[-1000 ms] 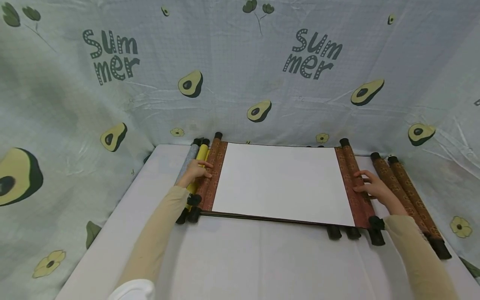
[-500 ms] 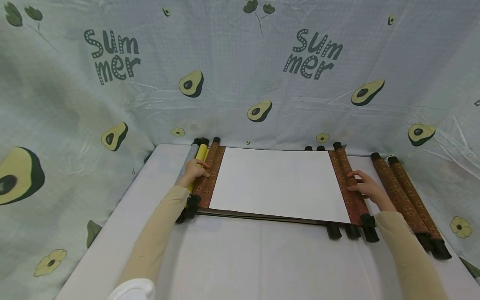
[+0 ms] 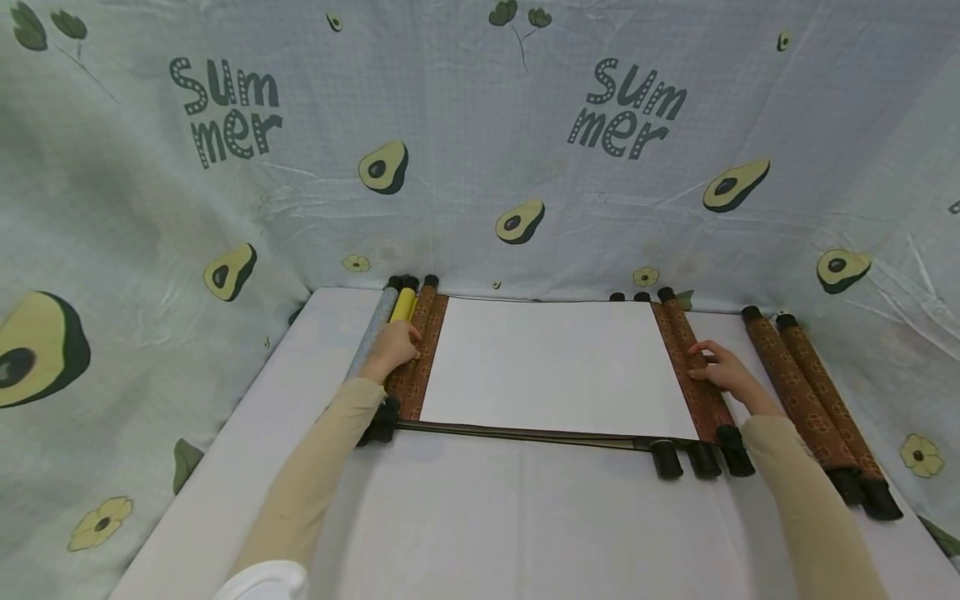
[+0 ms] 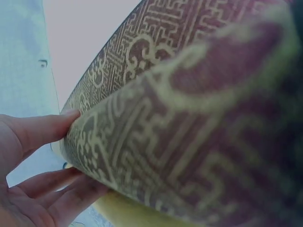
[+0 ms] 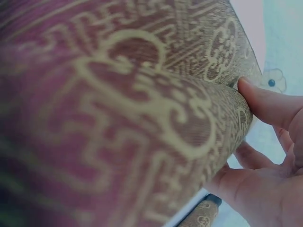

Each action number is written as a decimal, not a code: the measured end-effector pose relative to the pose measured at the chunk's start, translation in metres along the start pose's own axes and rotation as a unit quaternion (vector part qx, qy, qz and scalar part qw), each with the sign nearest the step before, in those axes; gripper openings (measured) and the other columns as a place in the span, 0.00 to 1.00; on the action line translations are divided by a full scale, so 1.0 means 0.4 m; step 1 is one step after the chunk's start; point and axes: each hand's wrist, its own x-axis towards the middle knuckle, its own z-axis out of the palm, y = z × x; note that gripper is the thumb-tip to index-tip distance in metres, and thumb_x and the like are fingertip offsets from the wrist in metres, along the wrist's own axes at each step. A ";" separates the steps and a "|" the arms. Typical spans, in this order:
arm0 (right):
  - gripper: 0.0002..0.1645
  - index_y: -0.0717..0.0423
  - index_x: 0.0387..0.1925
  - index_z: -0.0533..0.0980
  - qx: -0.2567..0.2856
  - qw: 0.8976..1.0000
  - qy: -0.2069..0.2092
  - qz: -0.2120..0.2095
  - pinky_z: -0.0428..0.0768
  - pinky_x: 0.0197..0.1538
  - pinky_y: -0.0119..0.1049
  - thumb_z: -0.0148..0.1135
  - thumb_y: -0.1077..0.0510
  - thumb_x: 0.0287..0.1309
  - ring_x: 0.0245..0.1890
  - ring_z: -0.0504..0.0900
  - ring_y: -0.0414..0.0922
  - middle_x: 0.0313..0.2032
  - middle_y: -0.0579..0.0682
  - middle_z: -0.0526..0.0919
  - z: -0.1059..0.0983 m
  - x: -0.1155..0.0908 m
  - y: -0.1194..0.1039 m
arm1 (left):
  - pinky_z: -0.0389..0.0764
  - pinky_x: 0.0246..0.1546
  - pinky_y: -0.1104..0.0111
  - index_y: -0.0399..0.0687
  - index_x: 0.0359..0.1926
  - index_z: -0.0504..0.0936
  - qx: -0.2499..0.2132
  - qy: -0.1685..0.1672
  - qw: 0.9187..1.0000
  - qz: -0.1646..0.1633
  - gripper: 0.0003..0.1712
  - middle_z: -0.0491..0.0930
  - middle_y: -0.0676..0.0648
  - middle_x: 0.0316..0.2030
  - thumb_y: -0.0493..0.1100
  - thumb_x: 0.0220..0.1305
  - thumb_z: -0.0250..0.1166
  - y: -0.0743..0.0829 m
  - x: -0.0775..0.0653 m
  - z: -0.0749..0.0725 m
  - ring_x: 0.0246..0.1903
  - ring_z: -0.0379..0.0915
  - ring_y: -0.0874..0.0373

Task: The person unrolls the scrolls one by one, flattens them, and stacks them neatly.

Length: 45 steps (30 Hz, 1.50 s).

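Note:
A partly unrolled hanging scroll (image 3: 547, 367) shows a blank white middle and brown patterned strips along both roller ends. My left hand (image 3: 392, 346) holds its left roller; in the left wrist view, the thumb lies on top and the fingers (image 4: 71, 194) are underneath. My right hand (image 3: 727, 379) holds the right roller, and in the right wrist view its thumb and fingers (image 5: 253, 158) curve round the patterned cloth. Black knobs cap the rollers. Other scrolls lie under this one, with black knobs (image 3: 666, 460) poking out at the lower right; most of them is hidden.
A yellow roll (image 3: 403, 305) and a grey-blue roll (image 3: 375, 321) lie left of the scroll. Two brown patterned rolls (image 3: 798, 387) lie at the right of the white table (image 3: 517, 525). An avocado-printed cloth (image 3: 450, 108) hangs behind and at the sides.
The scroll's right end has shifted left with my right hand, and its back edge has come nearer. Its left end has moved only slightly. Two knobs beneath now show at the back.

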 end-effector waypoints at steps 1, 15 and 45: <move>0.27 0.68 0.53 0.57 -0.007 1.000 0.003 -0.007 0.72 0.39 0.46 0.53 0.62 0.56 0.52 0.62 0.70 0.58 0.79 0.51 0.002 0.002 0.001 | 0.75 0.21 0.63 0.37 0.40 0.81 0.011 0.014 0.999 0.029 0.17 0.79 0.36 0.40 0.32 0.43 0.68 -0.029 0.022 0.026 0.25 0.76 0.49; 0.23 0.71 0.50 0.65 -0.216 0.968 0.022 -0.127 0.74 0.39 0.53 0.56 0.63 0.54 0.44 0.72 0.69 0.50 0.76 0.67 0.019 -0.029 0.007 | 0.72 0.40 0.45 0.47 0.39 0.80 0.335 -0.021 0.928 0.161 0.09 0.70 0.38 0.54 0.41 0.59 0.57 -0.113 0.068 0.133 0.57 0.55 0.38; 0.56 0.75 0.62 0.48 -0.259 0.954 -0.084 -0.123 0.64 0.50 0.62 0.70 0.60 0.35 0.53 0.58 0.74 0.59 0.79 0.50 0.072 -0.295 0.024 | 0.62 0.52 0.41 0.42 0.54 0.73 0.377 -0.098 0.899 0.199 0.38 0.61 0.40 0.62 0.58 0.42 0.67 0.041 -0.378 -0.038 0.64 0.50 0.39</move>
